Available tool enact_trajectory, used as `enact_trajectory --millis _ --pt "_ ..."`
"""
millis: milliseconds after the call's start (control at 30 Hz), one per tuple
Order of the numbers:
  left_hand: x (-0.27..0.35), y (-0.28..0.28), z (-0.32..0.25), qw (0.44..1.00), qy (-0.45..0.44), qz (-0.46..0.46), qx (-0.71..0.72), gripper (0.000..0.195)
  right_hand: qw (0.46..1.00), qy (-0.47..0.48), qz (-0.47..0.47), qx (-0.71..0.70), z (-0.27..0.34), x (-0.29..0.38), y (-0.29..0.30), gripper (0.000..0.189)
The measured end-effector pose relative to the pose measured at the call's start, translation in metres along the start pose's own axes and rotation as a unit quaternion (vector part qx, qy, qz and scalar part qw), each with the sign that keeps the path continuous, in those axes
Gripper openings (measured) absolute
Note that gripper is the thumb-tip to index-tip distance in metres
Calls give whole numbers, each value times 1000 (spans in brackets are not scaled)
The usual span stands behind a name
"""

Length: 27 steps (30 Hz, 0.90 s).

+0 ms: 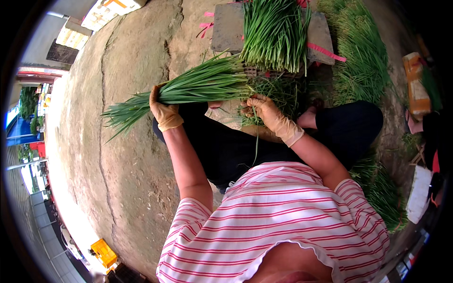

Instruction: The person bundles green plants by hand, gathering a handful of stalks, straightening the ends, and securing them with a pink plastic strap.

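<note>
My left hand [165, 110], in a thin tan glove, is wrapped around the leafy part of a bunch of garlic chives [205, 83]. The bunch lies sideways above my lap, leaf tips to the left and pale cut ends to the right. Close below those cut ends, my right hand [263, 108], gloved alike, has its fingers curled in a pinch on loose chive blades [257, 141], one of which hangs towards my lap. Beyond my hands, a thick stack of chives [276, 35] rests on a board [228, 26] over a crate [274, 72].
Loose chive scraps [279, 93] lie between my feet. Heaps of chives [361, 53] cover the floor at right, with another pile [380, 194] beside me. Pink ribbon [325, 51] crosses the board. A yellow crate [103, 253] stands at lower left. Part of another person [414, 122] shows at far right.
</note>
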<state>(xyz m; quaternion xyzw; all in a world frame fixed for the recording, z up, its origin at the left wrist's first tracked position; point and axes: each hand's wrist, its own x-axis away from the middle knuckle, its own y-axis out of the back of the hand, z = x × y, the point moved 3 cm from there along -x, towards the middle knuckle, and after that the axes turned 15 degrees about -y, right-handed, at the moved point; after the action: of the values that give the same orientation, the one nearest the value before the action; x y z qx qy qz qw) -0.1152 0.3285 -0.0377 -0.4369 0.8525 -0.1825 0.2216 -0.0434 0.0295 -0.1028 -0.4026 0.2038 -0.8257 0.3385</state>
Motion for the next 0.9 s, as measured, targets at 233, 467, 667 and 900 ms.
enact_trajectory --millis 233,467,667,900 --pt "0 -3 -2 1000 -5 6 28 21 991 -4 -122 55 -9 -16 29 16" --pt "4 -22 4 974 118 -132 138 19 920 172 8 353 7 -27 -82 24" --pt "10 -16 -5 997 23 -68 40 21 651 190 -52 733 -18 -15 -54 14" --pt "7 -12 -6 999 13 -22 42 19 966 68 -134 210 6 -31 41 19"
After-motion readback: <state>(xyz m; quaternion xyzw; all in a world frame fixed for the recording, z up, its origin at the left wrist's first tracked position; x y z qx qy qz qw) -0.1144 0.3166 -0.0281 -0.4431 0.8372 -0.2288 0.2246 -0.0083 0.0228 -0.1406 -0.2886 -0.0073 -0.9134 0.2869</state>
